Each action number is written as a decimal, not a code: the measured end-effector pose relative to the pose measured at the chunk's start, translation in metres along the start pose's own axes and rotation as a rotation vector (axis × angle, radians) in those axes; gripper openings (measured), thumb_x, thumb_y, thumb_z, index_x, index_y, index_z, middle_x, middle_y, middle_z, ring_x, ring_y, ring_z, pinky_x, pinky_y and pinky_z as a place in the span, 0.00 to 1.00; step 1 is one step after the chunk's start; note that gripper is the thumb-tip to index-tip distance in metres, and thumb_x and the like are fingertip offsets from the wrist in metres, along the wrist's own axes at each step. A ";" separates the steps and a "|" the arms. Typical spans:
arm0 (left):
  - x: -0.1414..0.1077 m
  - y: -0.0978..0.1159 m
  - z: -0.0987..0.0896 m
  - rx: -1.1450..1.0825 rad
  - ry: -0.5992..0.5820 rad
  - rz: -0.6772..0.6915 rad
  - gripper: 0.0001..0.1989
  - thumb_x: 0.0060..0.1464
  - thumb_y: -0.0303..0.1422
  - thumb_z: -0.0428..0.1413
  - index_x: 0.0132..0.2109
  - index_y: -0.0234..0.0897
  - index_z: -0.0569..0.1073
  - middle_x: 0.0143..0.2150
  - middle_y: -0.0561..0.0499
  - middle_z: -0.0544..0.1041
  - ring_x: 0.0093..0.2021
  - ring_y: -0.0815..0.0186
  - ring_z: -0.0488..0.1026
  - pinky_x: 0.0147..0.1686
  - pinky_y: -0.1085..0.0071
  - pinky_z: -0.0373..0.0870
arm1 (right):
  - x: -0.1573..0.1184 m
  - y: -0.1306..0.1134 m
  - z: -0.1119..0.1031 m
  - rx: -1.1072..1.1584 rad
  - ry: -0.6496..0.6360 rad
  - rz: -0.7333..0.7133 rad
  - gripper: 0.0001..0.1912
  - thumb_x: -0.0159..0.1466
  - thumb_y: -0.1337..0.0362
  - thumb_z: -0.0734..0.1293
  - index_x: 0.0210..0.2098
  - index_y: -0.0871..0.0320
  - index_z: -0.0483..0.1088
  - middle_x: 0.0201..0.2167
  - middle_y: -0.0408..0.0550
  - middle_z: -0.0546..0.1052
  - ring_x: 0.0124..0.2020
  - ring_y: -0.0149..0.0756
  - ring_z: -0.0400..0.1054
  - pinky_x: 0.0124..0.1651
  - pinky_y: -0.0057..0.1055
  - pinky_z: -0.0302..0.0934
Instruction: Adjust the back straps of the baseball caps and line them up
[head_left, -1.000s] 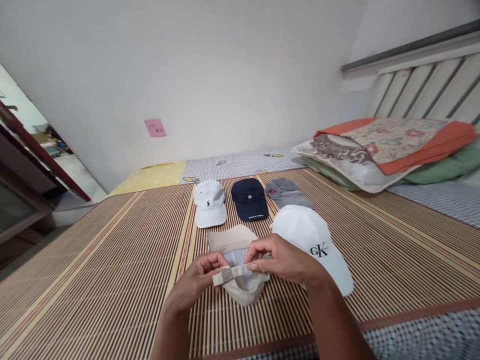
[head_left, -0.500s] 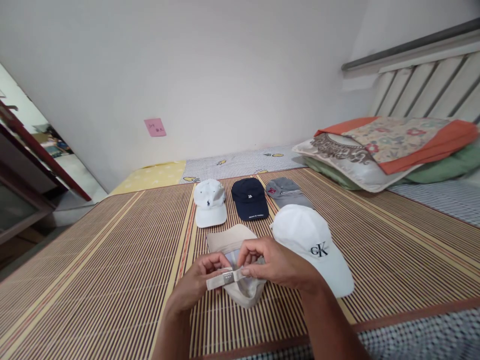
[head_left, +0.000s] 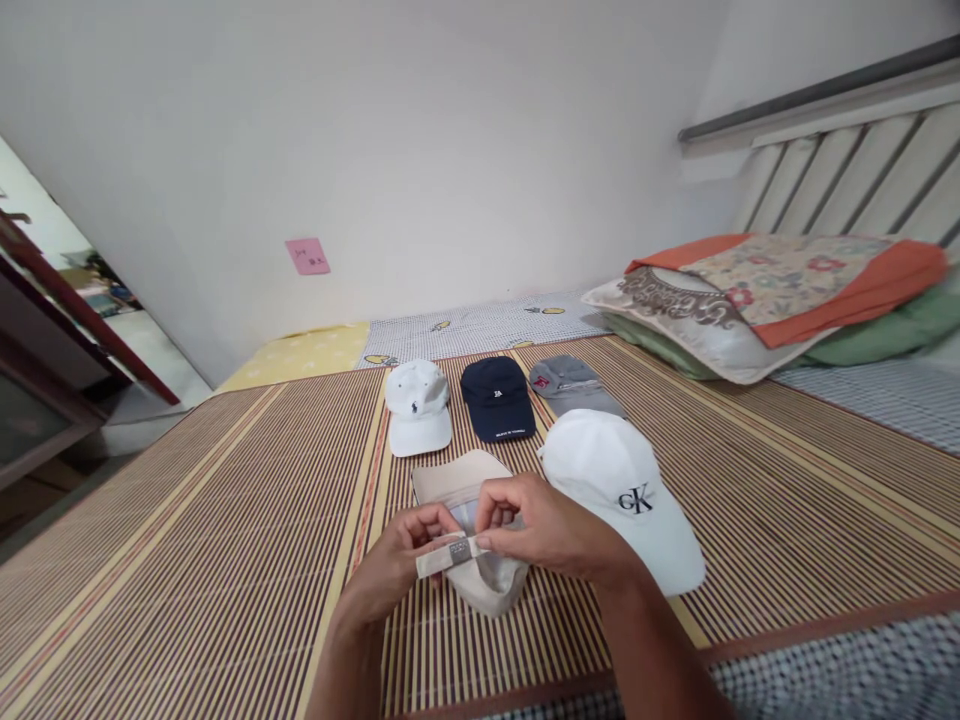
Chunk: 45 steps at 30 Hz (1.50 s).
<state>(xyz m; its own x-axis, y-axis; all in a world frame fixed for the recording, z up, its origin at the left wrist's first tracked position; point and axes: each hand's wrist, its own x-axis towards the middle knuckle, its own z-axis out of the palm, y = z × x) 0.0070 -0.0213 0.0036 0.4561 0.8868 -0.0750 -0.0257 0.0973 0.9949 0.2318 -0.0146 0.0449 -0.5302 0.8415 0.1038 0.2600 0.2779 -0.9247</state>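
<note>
A beige cap [head_left: 487, 583] lies upside down on the striped mat, its brim pointing away from me. My left hand [head_left: 409, 550] pinches its back strap, close to a metal buckle [head_left: 460, 549]. On the buckle's other side my right hand [head_left: 532, 520] grips the strap between thumb and fingers. Just right of my right hand is a large white cap [head_left: 622, 490] with black letters. Farther back stand a white cap [head_left: 418, 405], a navy cap [head_left: 498, 398] and a grey cap [head_left: 570, 384] side by side.
The slatted mat [head_left: 210, 530] covers the bed. Cushions [head_left: 787, 290] are piled at the back right, beside a radiator [head_left: 847, 170]. A pink note [head_left: 307, 256] is on the wall [head_left: 480, 150]. At the far left is a doorway.
The buckle and strap have turned and shifted slightly between my fingers. Both hands keep their hold, and the view has moved a little.
</note>
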 end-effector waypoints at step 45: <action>-0.012 -0.005 -0.030 0.041 -0.132 0.008 0.16 0.56 0.44 0.66 0.36 0.36 0.73 0.30 0.54 0.70 0.30 0.69 0.63 0.32 0.73 0.59 | -0.003 0.025 -0.022 0.021 -0.089 0.059 0.10 0.64 0.59 0.70 0.35 0.60 0.78 0.22 0.40 0.73 0.24 0.29 0.62 0.29 0.27 0.52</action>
<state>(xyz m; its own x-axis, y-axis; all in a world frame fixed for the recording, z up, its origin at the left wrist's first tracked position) -0.0253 -0.0193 -0.0029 0.5694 0.8198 -0.0607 0.0057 0.0699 0.9975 0.2573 0.0005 0.0291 -0.5838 0.8117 0.0169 0.2766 0.2185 -0.9358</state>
